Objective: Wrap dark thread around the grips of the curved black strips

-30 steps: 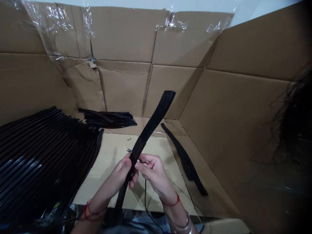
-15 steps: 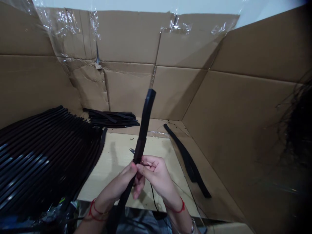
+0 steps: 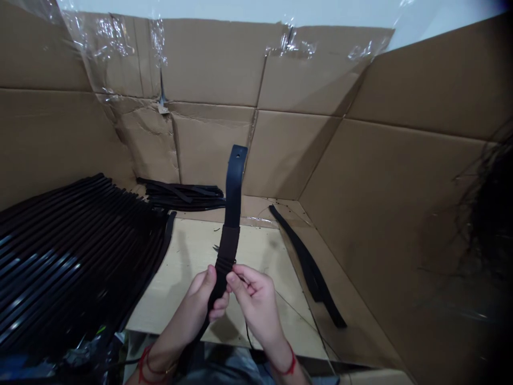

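One dark strap (image 3: 233, 198) rises in front of us, above the pale tabletop (image 3: 264, 246), its top end bending over slightly and showing a small hole. Our left hand (image 3: 202, 297) holds it low down, the fingers closed around it and the thumb along its left edge. Our right hand (image 3: 256, 299) is just beside the strap's right edge, thumb and forefinger pinched together on a thin dark cord (image 3: 247, 337) that hangs below. Right above our hands we see dark ridges (image 3: 224, 266) across the strap, and above those a brown band (image 3: 229, 240) around it. The tip of a small pair of scissors (image 3: 215, 248) shows on the tabletop behind the band, the rest hidden from us. To our left lies a broad spread of dark strips (image 3: 72, 246); at the back a smaller pile (image 3: 180, 197) lies near the cardboard wall (image 3: 212, 64). To our right, dark straps (image 3: 308, 262) lie overlapping on cardboard. We wear red bracelets (image 3: 290, 361) on both wrists.
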{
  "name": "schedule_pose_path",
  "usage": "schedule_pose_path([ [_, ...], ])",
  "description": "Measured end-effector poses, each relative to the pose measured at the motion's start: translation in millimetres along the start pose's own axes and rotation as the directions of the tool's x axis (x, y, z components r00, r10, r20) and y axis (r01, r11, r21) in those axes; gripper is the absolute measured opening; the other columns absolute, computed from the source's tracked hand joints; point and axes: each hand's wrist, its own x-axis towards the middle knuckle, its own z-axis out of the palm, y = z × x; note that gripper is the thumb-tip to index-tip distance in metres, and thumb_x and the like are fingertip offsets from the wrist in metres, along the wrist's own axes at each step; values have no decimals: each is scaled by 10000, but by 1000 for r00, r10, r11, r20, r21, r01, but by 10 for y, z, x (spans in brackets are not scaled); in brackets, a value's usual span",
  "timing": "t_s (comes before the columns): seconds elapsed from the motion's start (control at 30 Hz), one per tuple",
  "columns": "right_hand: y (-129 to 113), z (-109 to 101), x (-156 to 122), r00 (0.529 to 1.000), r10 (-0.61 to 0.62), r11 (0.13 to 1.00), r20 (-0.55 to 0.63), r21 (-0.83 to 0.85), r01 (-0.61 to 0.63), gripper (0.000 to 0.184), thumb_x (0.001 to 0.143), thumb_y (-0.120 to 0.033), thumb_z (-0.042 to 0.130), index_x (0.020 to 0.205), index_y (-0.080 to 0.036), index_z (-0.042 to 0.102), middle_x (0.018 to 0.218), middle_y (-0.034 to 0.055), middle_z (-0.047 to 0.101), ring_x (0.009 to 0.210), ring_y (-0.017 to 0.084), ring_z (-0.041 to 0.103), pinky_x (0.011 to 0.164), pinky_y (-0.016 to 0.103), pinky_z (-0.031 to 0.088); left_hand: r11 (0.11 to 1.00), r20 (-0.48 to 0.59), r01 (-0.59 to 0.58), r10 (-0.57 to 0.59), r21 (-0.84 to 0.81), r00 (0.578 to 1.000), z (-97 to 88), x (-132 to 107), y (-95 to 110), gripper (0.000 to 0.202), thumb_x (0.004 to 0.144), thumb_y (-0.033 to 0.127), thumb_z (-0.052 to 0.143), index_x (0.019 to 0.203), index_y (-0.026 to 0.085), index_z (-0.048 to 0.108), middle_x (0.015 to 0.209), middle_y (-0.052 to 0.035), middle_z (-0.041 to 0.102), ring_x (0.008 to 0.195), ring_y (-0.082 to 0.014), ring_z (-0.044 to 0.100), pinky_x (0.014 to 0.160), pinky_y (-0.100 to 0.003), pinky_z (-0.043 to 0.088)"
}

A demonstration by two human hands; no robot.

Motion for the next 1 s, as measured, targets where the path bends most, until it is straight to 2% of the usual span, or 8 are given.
schedule_pose_path([
  [0.1,71,65,-78,985,-17,1000,-173,3,18,407,786,-489,745,736,-112,600,553,28,561,460,101,508,422,156,417,1000,-140,14,-15,-3,990,93,5,-47,716,625,817,587,772,123,489,586,44,417,463,-31,343,429,-165,217],
  [0.23,91,85,-112,976,-1,998,-218,60,15,420,755,-483,777,740,-113,580,529,20,555,419,97,507,398,147,403,997,-195,59,-47,56,980,135,-23,-87,766,543,864,583,727,129,475,576,47,407,455,-27,326,431,-170,197],
  [0.37,84,79,-109,983,21,994,-185,114,0,421,757,-477,784,749,-119,561,527,14,555,390,101,515,384,150,388,994,-14,101,-101,35,995,-5,-31,-68,695,667,812,554,746,125,490,590,39,412,456,-24,295,445,-178,175],
  [0.47,111,81,-121,985,46,992,-169,126,-25,414,776,-480,771,755,-124,560,492,9,541,365,103,498,372,161,398,986,196,167,-160,-21,968,-99,-18,-62,674,730,789,501,684,117,498,526,54,321,447,-28,244,456,-193,145],
  [0.53,129,88,-130,985,43,993,-167,113,-24,414,780,-487,767,754,-124,570,465,10,530,357,105,489,365,164,408,983,228,172,-153,-66,962,-111,-4,-92,679,703,792,526,670,115,496,536,48,330,459,-29,242,461,-196,140],
  [0.63,138,101,-134,981,40,994,-188,111,-19,426,763,-498,780,755,-121,581,491,26,557,370,116,523,371,165,434,989,63,122,-118,-78,991,-76,21,-191,671,678,789,569,737,126,485,605,31,413,473,-29,272,458,-185,155],
  [0.73,150,101,-132,973,67,990,-219,136,-38,457,739,-526,790,771,-123,577,537,37,588,369,127,546,351,166,433,995,-102,102,-103,-11,989,-39,40,-297,712,677,855,473,729,145,453,580,44,396,454,-33,261,448,-184,167],
  [1.0,308,70,-155,973,83,987,-217,153,-50,478,750,-552,772,778,-120,568,567,47,600,370,152,568,347,180,412,982,-126,129,-112,138,986,-103,60,-396,723,716,871,366,658,153,428,522,48,372,415,-37,268,418,-190,170],
])
